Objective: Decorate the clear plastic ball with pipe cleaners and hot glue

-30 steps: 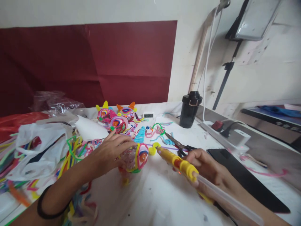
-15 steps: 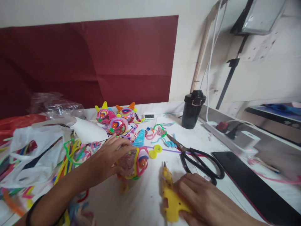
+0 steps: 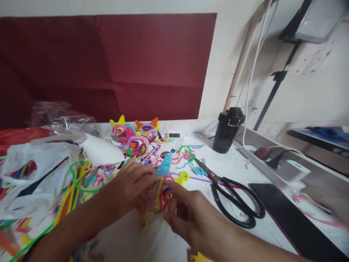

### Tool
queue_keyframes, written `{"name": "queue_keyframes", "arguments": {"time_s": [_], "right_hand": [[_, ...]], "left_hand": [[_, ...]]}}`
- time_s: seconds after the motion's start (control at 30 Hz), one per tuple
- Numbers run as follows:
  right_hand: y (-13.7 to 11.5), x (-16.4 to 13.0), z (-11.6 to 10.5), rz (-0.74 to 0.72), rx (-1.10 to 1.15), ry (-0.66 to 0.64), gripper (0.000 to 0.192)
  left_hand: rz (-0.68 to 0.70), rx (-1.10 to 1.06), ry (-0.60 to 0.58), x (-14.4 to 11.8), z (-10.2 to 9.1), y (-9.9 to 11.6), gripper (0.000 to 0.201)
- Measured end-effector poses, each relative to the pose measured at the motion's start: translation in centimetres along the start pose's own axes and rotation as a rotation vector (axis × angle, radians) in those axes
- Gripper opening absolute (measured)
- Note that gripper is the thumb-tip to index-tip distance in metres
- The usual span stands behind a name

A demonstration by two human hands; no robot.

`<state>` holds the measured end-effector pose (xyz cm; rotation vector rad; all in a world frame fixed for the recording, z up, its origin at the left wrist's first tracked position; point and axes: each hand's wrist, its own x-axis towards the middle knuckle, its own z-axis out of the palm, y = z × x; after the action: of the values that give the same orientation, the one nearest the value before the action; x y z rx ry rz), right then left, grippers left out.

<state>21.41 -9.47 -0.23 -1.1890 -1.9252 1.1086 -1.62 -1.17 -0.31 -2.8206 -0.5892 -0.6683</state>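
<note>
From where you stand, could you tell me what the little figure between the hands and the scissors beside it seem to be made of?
The figure looks like coiled fuzzy pipe cleaners, matte, in bright colour bands, over a clear pinkish body, probably plastic. The scissors have smooth black handles, likely plastic, and dull grey blades that look like metal.
</note>
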Motion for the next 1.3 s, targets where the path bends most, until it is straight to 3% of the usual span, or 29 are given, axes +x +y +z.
{"name": "queue_keyframes", "arguments": {"time_s": [0.2, 0.3, 0.4, 0.47, 0.53, 0.67, 0.83, 1.07, 1.3], "right_hand": [[1.1, -0.4, 0.6, -0.081, -0.041, 0.035, 0.038], [1.8, -0.2, -0.1, -0.158, -0.210, 0.244, 0.037], [2.8, 0.5, -1.0, -0.190, -0.330, 0.397, 0.055], [3.3, 1.2, -1.4, -0.217, -0.350, 0.347, 0.076], [3.6, 1.8, -1.5, -0.234, -0.333, 0.240, 0.083], [3.4, 2.7, -1.4, -0.191, -0.263, 0.131, 0.071], [2.9, 3.3, -1.2, -0.181, -0.276, 0.176, 0.068], [2.9, 3.5, -0.4, -0.037, -0.339, 0.254, 0.047], [2.5, 3.5, 0.3, 0.040, -0.404, 0.318, 0.047]], "left_hand": [[-0.025, -0.080, 0.003, -0.5, 0.6, -0.4, 0.043], [-0.010, -0.117, 0.012, -0.5, 0.6, -0.5, 0.044], [0.025, -0.138, 0.016, -0.4, 0.5, -0.4, 0.042], [0.041, -0.133, 0.026, -0.3, 0.4, -0.4, 0.041], [0.061, -0.118, 0.032, -0.2, 0.3, -0.4, 0.043], [0.070, -0.081, 0.018, -0.4, 0.3, -0.9, 0.055], [0.060, -0.013, 0.048, -0.9, 0.4, -1.6, 0.059], [0.041, 0.182, 0.074, -1.1, 0.5, -1.2, 0.050], [-0.040, 0.205, -0.057, -1.4, 0.0, -0.1, 0.053]]}}
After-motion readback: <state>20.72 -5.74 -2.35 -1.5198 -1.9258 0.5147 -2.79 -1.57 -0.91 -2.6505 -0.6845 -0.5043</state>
